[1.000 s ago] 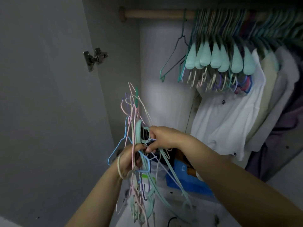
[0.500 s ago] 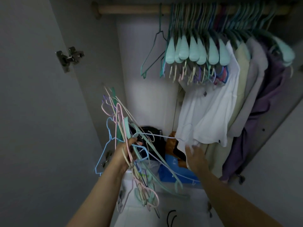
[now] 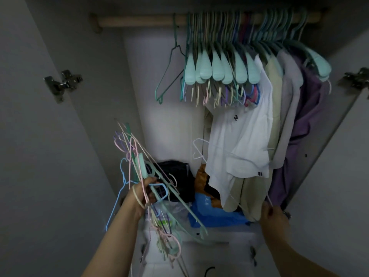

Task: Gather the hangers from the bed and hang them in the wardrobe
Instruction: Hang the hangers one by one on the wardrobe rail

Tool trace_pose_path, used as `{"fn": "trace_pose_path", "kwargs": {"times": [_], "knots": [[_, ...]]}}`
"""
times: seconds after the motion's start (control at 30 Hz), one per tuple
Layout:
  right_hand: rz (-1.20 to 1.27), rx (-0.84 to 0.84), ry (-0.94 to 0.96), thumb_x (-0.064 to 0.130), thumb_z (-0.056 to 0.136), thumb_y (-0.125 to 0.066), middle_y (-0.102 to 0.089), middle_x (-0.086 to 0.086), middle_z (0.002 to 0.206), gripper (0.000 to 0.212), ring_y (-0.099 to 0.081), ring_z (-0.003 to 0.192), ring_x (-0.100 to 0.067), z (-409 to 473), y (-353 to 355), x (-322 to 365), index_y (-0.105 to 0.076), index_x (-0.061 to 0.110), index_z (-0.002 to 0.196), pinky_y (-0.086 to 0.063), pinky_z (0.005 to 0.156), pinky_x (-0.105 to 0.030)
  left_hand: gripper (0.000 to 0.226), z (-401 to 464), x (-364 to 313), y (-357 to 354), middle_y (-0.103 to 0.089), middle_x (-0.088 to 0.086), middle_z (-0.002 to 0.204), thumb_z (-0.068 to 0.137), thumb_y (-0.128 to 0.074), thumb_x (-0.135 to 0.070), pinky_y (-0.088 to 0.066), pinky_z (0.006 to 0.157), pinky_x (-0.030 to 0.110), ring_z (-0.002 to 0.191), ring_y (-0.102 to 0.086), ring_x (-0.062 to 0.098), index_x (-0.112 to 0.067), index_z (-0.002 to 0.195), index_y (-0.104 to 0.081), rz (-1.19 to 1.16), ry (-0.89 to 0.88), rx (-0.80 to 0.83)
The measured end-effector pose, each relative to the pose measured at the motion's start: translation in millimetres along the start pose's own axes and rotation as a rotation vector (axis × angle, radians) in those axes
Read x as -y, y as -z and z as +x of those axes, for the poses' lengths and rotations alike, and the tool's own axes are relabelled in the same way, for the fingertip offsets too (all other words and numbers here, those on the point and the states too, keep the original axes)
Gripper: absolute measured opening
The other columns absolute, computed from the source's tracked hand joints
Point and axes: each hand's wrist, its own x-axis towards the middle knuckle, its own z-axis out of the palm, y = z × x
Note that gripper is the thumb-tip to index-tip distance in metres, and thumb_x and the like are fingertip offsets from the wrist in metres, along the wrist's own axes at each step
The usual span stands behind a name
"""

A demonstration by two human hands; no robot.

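Observation:
My left hand (image 3: 142, 193) grips a tangled bundle of thin pastel hangers (image 3: 139, 164) in pink, blue, mint and purple, held low at the left of the open wardrobe. My right hand (image 3: 274, 215) pinches one thin white hanger (image 3: 199, 150) by its lower corner; its hook points up in front of the white shirt (image 3: 239, 136). Above, the wooden rail (image 3: 139, 22) carries several mint hangers (image 3: 217, 68) and one bare green wire hanger (image 3: 169, 74). The rail's left stretch is bare.
Shirts in cream, grey and purple (image 3: 307, 120) hang on the right. A black bag (image 3: 177, 174), orange cloth and a blue bag (image 3: 215, 214) lie on the wardrobe floor. Both doors stand open, with hinges at the left (image 3: 61, 82) and right (image 3: 357, 79).
My right hand left the bundle and moved right and down, drawing one white hanger out with it. The view shifted, so the wardrobe's right side and right door now show.

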Motion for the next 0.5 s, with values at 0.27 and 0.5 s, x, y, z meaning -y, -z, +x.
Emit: {"fn": "trace_pose_path", "kwargs": {"times": [0.27, 0.5], "knots": [[-0.177, 0.428, 0.265, 0.018, 0.095, -0.044, -0.062, -0.012, 0.114, 0.03, -0.06, 0.103, -0.032, -19.3, -26.3, 54.4, -0.054, 0.01, 0.123, -0.047, 0.082, -0.034, 0.026, 2.6, -11.2, 14.1, -0.049, -0.002, 0.033, 0.094, -0.048, -0.012, -0.025, 0.026, 0.007, 0.018, -0.032, 0.004, -0.008, 0.069, -0.052, 0.017, 0.014, 0.0], [0.4, 0.901, 0.285, 0.014, 0.098, -0.042, -0.054, 0.002, 0.085, 0.032, -0.042, 0.049, -0.011, -67.0, -35.0, 234.7, -0.047, 0.038, 0.12, -0.033, 0.039, -0.018, 0.025, -5.7, -37.1, 33.2, -0.052, 0.001, 0.038, 0.088, -0.054, -0.02, -0.032, 0.03, 0.012, 0.022, -0.039, 0.011, -0.009, 0.066, -0.055, 0.113, 0.028, 0.029]]}}
